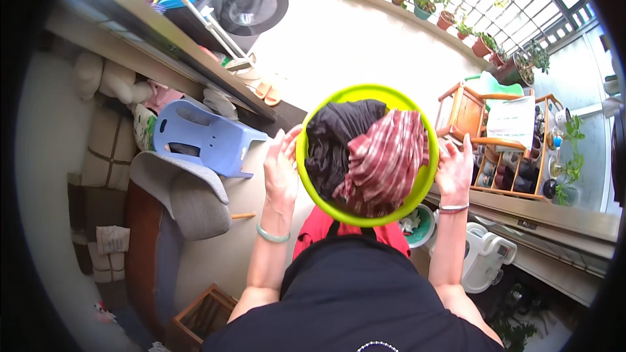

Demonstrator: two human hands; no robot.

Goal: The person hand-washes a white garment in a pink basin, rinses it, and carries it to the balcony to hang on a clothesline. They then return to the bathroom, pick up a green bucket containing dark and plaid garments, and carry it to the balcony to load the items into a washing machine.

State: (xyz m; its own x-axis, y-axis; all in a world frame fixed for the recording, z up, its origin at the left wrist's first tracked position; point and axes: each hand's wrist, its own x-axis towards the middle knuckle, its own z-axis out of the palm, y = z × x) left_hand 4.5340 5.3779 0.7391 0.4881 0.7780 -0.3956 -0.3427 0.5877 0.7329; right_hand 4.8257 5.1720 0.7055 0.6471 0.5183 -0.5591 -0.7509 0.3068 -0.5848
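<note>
A lime-green round basin [365,220] is held in front of me at waist height. Inside lie a bundled black garment [336,137] and a crumpled red-and-white checked cloth [385,163]. My left hand [282,168] grips the basin's left side near the rim, a pale bracelet round that wrist. On the opposite side my right hand [453,168] supports the basin, some of its fingers sticking up past the rim. The fingertips under the basin are hidden.
Far left stands a dark front-loading washing machine [241,10], its round door apparently swung out, beside a white folding frame [212,26]. Orange slippers [268,90] lie near the doorway. Left are a blue plastic chair [208,137] and grey chair [195,205]; right, a wooden shoe rack [508,186].
</note>
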